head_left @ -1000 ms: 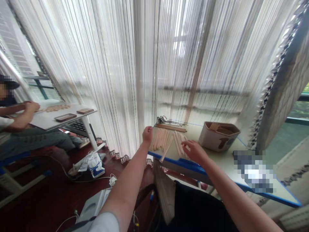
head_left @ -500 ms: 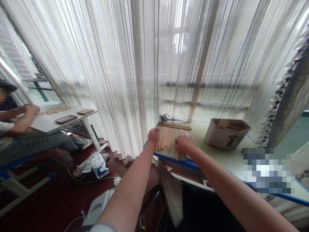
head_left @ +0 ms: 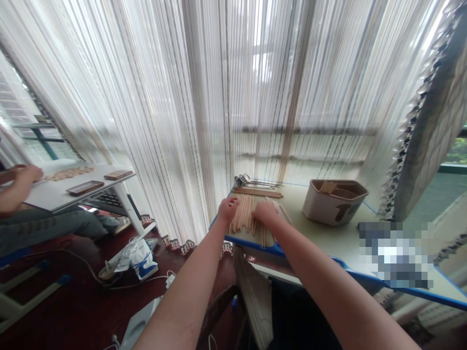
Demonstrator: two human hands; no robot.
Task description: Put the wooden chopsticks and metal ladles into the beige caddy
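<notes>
A spread row of pale wooden chopsticks (head_left: pixel 242 214) lies on the near left of the table. My left hand (head_left: pixel 227 209) is closed at the left edge of this row, its fingertips against the outer chopsticks. At the row's right side, my right hand (head_left: pixel 264 213) has curled fingers closed on chopsticks, whose lower ends stick out beneath the hand. More pale chopsticks (head_left: pixel 283 212) lie beyond the right hand, partly covered by it. Behind the row lie darker brown chopsticks (head_left: pixel 257 192) and several metal spoons or ladles (head_left: pixel 251 182).
A whitish bin (head_left: pixel 333 204) with brown dividers stands right of my hands on the table (head_left: pixel 321 238). A blurred-out object (head_left: pixel 396 255) lies farther right. At left, another person's hand (head_left: pixel 27 175) is over a white table (head_left: pixel 54 197) with trays. Cables and a bag (head_left: pixel 140 257) are on the floor.
My right hand has moved left, nearer to the left hand, up against the row of chopsticks. My left hand stays at the row's left edge. The view has shifted slightly right.
</notes>
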